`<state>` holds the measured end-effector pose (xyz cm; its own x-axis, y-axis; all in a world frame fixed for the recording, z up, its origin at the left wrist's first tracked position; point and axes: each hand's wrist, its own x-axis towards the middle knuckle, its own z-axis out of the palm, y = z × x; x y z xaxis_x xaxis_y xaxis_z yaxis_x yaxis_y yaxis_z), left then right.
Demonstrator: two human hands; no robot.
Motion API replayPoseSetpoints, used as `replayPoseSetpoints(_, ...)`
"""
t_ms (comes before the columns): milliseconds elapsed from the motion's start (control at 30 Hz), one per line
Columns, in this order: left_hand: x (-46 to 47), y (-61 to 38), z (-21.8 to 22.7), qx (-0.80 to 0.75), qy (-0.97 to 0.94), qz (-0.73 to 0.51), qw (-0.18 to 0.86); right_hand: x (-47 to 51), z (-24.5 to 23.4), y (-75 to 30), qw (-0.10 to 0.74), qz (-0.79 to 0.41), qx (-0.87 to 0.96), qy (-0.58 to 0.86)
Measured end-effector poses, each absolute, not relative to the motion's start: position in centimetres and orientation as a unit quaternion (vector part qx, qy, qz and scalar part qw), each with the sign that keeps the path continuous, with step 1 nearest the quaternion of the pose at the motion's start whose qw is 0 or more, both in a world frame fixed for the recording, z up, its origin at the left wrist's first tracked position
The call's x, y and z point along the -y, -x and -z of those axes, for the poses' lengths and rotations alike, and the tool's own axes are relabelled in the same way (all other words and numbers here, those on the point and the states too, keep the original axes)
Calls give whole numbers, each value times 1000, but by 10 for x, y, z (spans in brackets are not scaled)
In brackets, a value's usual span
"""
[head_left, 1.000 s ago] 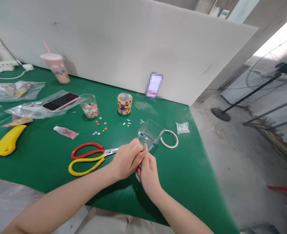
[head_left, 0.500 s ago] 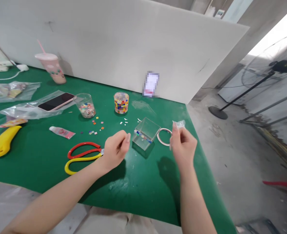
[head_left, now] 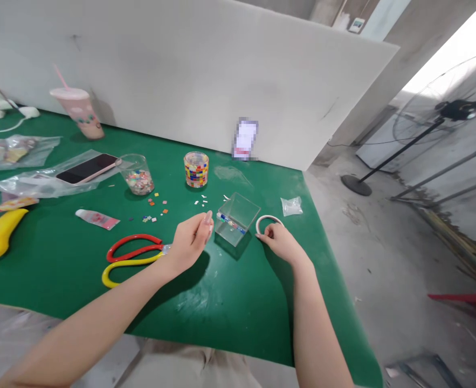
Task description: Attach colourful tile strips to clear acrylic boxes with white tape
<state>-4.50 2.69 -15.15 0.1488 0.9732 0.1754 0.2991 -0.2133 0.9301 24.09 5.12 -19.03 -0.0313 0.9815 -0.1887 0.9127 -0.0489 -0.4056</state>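
Near table edge, centre: left hand (head_left: 191,242) is hovering over the green table (head_left: 238,302), fingertips pressing together; whether they are pinching anything cannot be told.
Right hand (head_left: 281,243): is resting at 3 o'clock of the left hand, fingers curling onto the near rim of the tape ring (head_left: 268,217); whether they are gripping it cannot be told.
Scissors (head_left: 130,257): are lying flat at 9 o'clock of the left hand, blade tip just beside the wrist.
Clear box (head_left: 238,215): is sitting between the hands, the tape ring lying just beside it at 3 o'clock.
Loose tiles (head_left: 154,209): are lying scattered at 10 o'clock of the left hand.
Small bag (head_left: 291,206): is lying at 1 o'clock of the tape ring, apart from it.
Mosaic cup (head_left: 196,168): is standing at 11 o'clock of the clear box.
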Motion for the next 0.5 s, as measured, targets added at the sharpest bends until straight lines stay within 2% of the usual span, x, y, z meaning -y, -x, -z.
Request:
replayPoseSetpoints(233,-25,36,143,-494,-604,-420,463,-50,185,-243,46,-140,681,717)
replayPoseSetpoints(500,-25,35,140,-490,-585,-385,519,-56,201,-228,43,-27,676,735)
